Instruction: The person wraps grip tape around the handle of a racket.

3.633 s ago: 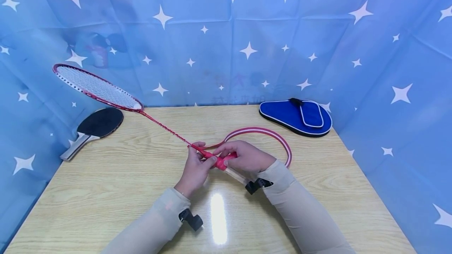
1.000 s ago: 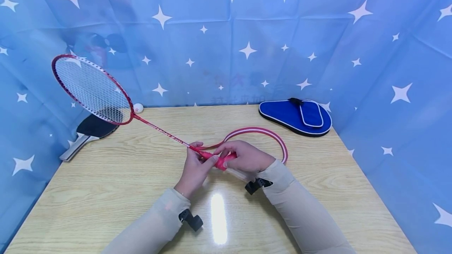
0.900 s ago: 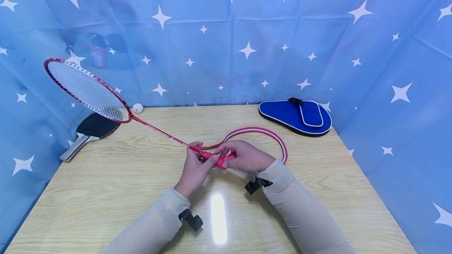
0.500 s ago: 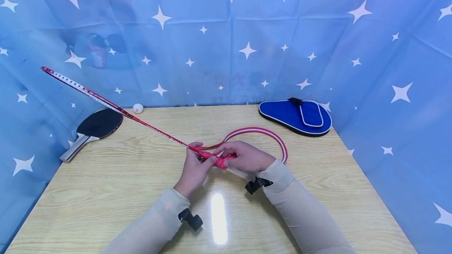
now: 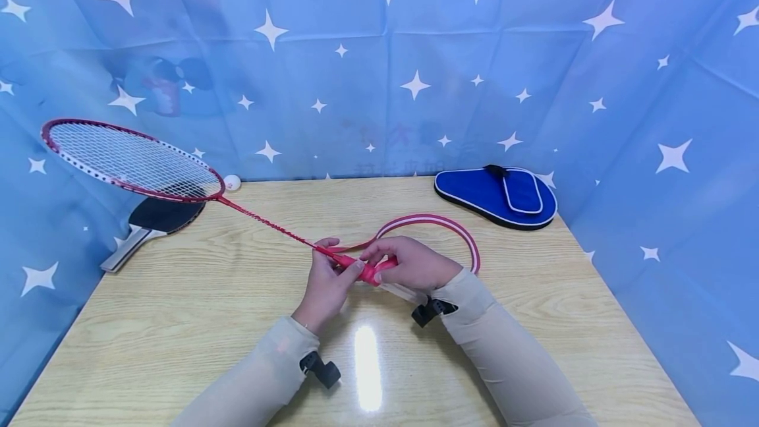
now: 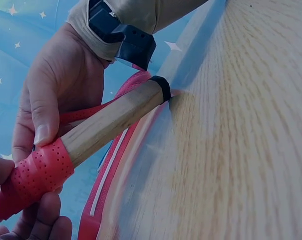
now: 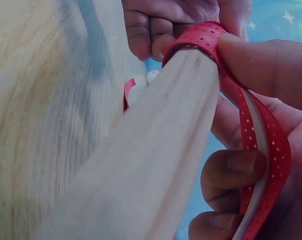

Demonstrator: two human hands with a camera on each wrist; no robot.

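The left hand (image 5: 328, 285) grasps the racket (image 5: 255, 216) near the top of its handle (image 6: 113, 120), thumb on the wrapped tape (image 6: 41, 167), other fingers beneath. The right hand (image 5: 415, 262) pinches the tape between thumb and forefinger at the edge of the last turn; in the right wrist view the loose strip runs down through this hand, past its curled fingers. The two hands are close together over the middle of the table (image 5: 207, 321).

The racket slants across the front of the person, its strung head up at the left and the handle pointing down towards the right wrist. Red, perforated tape covers the upper part of the handle; below it the wood is bare, down to a black end (image 6: 163, 87). The rest of the tape, red with a pale stripe, curves in a wide loop behind the right hand.

At the table's left edge lies a paddle (image 5: 163, 215), black face up, partly hidden by the racket's head in the head view. A white ball (image 5: 232, 182) sits at the back edge, just beside the head's lower rim in that view. A blue case (image 5: 492, 199) with white piping lies at the back right corner. Blue cloth (image 5: 356, 97) with white stars hangs behind. Both arms wear pale sleeves (image 5: 504, 341), each with a black camera (image 5: 320, 369) at the wrist
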